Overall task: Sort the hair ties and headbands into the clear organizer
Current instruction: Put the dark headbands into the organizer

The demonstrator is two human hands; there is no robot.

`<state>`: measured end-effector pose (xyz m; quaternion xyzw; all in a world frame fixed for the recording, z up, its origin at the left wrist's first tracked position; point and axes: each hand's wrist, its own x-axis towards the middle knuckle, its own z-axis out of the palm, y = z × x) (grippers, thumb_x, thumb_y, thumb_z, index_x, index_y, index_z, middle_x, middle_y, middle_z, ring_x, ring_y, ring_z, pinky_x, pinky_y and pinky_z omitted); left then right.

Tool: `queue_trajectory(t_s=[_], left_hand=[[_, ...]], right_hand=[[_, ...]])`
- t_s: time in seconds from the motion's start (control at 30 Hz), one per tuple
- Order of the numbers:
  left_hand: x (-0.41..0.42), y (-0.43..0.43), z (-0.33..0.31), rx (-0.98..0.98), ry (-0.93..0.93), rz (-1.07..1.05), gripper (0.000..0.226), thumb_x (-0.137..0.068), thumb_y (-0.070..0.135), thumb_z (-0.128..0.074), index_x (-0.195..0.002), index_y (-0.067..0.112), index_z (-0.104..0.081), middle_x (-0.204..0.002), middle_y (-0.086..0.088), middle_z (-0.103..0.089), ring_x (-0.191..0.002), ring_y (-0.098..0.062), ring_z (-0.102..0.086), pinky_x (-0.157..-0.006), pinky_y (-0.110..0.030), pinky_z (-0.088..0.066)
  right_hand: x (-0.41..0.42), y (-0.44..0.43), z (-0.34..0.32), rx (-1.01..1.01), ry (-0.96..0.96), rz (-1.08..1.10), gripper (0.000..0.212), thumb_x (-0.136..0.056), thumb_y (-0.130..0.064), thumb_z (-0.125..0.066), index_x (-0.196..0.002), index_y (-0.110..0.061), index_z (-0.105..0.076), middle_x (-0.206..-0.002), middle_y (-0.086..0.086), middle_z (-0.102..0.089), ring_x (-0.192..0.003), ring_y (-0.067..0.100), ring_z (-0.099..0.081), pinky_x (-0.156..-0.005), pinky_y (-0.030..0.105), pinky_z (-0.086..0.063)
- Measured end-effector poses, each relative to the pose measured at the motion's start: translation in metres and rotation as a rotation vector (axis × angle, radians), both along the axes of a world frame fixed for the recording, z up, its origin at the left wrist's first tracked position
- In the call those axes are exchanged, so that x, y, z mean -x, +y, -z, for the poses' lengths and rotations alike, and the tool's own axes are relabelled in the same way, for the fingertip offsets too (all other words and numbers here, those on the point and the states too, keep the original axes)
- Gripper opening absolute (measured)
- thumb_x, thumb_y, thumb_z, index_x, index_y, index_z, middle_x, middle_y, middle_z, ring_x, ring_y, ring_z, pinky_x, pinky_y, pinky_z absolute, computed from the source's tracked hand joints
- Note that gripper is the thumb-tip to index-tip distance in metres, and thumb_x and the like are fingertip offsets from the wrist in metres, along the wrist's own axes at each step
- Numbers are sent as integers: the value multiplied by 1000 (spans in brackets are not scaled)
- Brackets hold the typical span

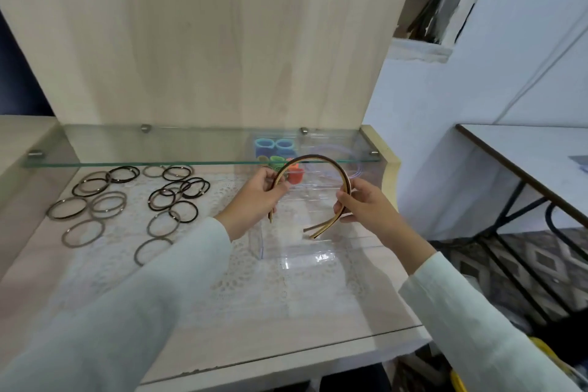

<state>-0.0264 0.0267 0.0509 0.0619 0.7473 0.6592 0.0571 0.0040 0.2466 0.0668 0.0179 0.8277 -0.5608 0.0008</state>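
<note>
The biggest thing in shot is the pale wooden back panel (206,41), which runs off the top of the frame. Below it is the dresser top (254,321), with a lace mat (197,264) lying under what looks like a glass sheet. A glass shelf (127,149) spans the back, and everything behind it looks a bit washed out.

The clear organizer (305,251) sits right of centre on the mat. Being see-through, its dividers are tough to trace, so it's hard to tell exactly how many compartments it has.

The person's arms come in from the bottom in pale sleeves (127,296), cut off by the frame. Both hands hold the headbands (318,160) up over the middle of the organizer, arch at the top and ends pointing down. There seem to be two or three brown and tan ones stacked together, but the exact count isn't clear. The left hand (254,200) pinches the left side between thumb and fingers. The right hand (366,204) has its fingers curled round the right side.

The loose hair ties (127,200), black and grey, are scattered on the mat to the left, some overlapping. Small coloured ties (273,145) sit in the organizer's back section, blurred through the shelf and partly hidden by the headbands.
</note>
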Motion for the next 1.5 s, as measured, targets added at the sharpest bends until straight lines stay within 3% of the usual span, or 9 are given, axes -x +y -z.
queue_trajectory(t_s=[0.1,0.23,0.33,0.57,0.73,0.93,1.2,1.37,1.5], left_hand=[[-1,9,5,19,-54,-3,12,-96,25,-60,-104,20,-52,-77,2,-54,-65,-14,-48,-64,-31,-44],[2,15,10,71,-120,-16,21,-93,21,-62,-102,28,-44,-79,-1,-55,-65,-16,-50,-64,-31,-44],[4,20,10,143,-156,-3,32,-92,18,-59,-114,25,-37,-78,-4,-50,-67,-19,-51,-64,-34,-44],[3,27,8,260,-135,36,33,-93,14,-57,-119,25,-39,-80,-3,-55,-67,-16,-52,-56,-27,-45],[2,29,11,277,-86,26,34,-90,10,-61,-118,23,-47,-82,-6,-59,-71,-18,-58,-62,-28,-49],[-4,34,13,402,22,22,33,-87,9,-64,-116,19,-51,-81,0,-56,-65,-10,-55,-50,-13,-42],[-5,39,15,544,98,-2,29,-84,10,-67,-109,18,-56,-76,4,-59,-67,-6,-55,-55,-16,-40],[-4,42,18,630,111,6,28,-81,12,-67,-109,17,-62,-90,-1,-65,-83,-17,-61,-69,-27,-48],[-4,45,17,744,124,32,20,-82,12,-66,-101,13,-69,-94,-4,-68,-88,-21,-63,-77,-34,-53]], right_hand=[[3,5,6,-129,-26,48,11,-97,-13,-53,-85,-13,-54,-74,6,-69,-68,18,-66,-62,30,-58],[6,12,13,-521,17,80,17,-95,-23,-53,-78,-17,-52,-72,-4,-66,-70,17,-62,-62,27,-45],[5,14,19,-637,24,107,23,-93,-23,-52,-73,-13,-50,-70,3,-58,-72,26,-55,-63,33,-42],[6,13,29,-673,-59,96,18,-88,-22,-54,-75,-10,-57,-74,6,-61,-71,23,-55,-62,31,-44],[7,18,28,-688,-88,82,15,-84,-24,-58,-78,-11,-57,-73,2,-58,-70,19,-53,-55,26,-39],[9,19,31,-706,-88,87,19,-80,-26,-63,-75,-13,-50,-71,-1,-53,-72,21,-53,-58,29,-40],[11,19,32,-691,-59,95,26,-80,-19,-64,-100,-7,-53,-90,4,-56,-85,24,-55,-66,30,-44],[11,22,36,-628,26,77,35,-78,-12,-66,-109,-12,-50,-104,4,-51,-88,24,-56,-76,37,-51],[12,25,38,-612,32,110,26,-82,-13,-63,-107,-13,-58,-96,7,-57,-82,21,-53,-68,27,-41]])
